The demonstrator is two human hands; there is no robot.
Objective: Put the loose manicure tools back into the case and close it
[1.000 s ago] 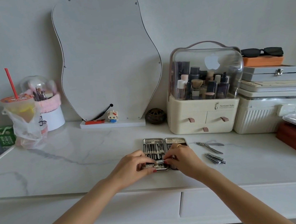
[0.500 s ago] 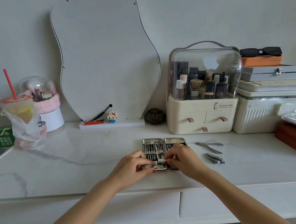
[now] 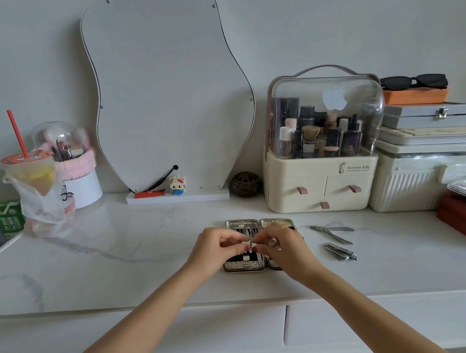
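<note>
**Q:** White marble-look vanity top [image 3: 94,254], wall mirror [image 3: 170,95] behind. Where does the task stand?

**A:** From my remote view, I judge it partly done. The manicure case [image 3: 242,224] lies open flat near the front edge, both halves showing. Its left half holds a row of metal tools under a strap; what the right half holds is mostly hidden by the right hand [image 3: 287,247]. Two items remain loose on the top just right of the case: the cuticle nippers [image 3: 332,232] and, nearer me, the nail clippers [image 3: 341,251]. Those must go in, then the case must be closed.

**Q:** And the hands?

**A:** The left hand [image 3: 215,251] and right hand meet over the case middle, fingertips curled and pinching a small metal tool [image 3: 251,243] between them. I cannot tell which tool it is, nor whether it is already seated.

**Q:** Other containers?

**A:** The clear-domed cosmetic organiser [image 3: 322,146] is packed with bottles, drawers shut. A lidded drink cup [image 3: 30,173] with red straw sits in a plastic bag. The brush holder [image 3: 72,156] carries brushes.
</note>
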